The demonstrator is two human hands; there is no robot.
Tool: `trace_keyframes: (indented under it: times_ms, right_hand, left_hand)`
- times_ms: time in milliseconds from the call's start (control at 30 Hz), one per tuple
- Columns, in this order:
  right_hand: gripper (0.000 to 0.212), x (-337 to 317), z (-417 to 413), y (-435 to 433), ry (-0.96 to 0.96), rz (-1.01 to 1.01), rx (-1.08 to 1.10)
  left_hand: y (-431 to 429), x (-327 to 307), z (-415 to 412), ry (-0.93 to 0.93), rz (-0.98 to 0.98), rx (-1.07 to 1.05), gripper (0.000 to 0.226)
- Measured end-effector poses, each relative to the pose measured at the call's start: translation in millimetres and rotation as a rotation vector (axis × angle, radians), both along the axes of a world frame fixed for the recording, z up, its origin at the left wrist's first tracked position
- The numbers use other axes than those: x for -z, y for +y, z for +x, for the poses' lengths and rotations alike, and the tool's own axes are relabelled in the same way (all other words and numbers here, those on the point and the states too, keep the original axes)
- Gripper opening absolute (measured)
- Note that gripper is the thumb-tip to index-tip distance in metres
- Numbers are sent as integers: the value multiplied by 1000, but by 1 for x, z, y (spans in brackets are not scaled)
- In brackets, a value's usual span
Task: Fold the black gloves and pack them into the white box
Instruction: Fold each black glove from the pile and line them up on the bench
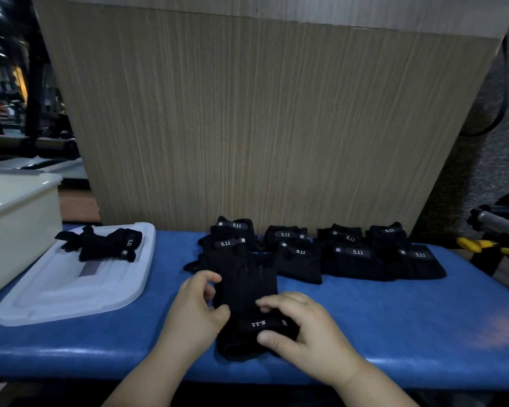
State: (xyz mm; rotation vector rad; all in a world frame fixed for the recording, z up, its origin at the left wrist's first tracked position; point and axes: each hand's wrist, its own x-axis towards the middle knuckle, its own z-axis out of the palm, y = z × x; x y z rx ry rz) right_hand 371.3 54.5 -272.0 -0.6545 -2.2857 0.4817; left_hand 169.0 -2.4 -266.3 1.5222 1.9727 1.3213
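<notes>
Black glove [247,292], one item, lying flat on the blue table [394,318] at front centre, fingers pointing away from the person, cuff nearest, with a "5.11" tab on the cuff reading upside down. Left hand [194,312]: fingers curled, pinching the glove's left edge between thumb and fingertips. Right hand [303,327]: grasping the cuff end, thumb pressed on the cuff's near side and fingers bent over the top just beyond the tab. Stacked gloves [350,259], several, black, each with a "5.11" tab: laid in overlapping rows along the back of the table, from behind the held glove out to the right; the nearest of them touch the held glove's fingertips. White box [18,224], one, at the far left edge of the view, its rim showing; contents not visible. Translucent lid [80,292], one: flat on the table just beside the box, left of the hands. Loose gloves [103,243], black, a small untidy heap: resting on the far end of the lid. Wood-grain panel [262,113]: upright directly behind the table. Yellow-handled tool [479,245]: at the right edge, beyond the table's end; its type cannot be made out.
</notes>
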Motion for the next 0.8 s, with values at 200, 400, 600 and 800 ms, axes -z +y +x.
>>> trace_keyframes:
  times_ms: [200,400,600,800]
  right_hand:
    - [27,3,1,6,41,-50,21]
    - [34,-2,1,12,67,-110,40]
    - [42,-5,11,8,-153,-218,-50]
    - [58,-3,9,9,-269,-209,-62]
  left_hand:
    - [-10,8,-12,176,131,245,51]
    - [-15,6,-24,358,78,390,46]
    - [-22,-3,-26,363,-136,518,48]
    - [-23,2,-23,354,-99,465,25]
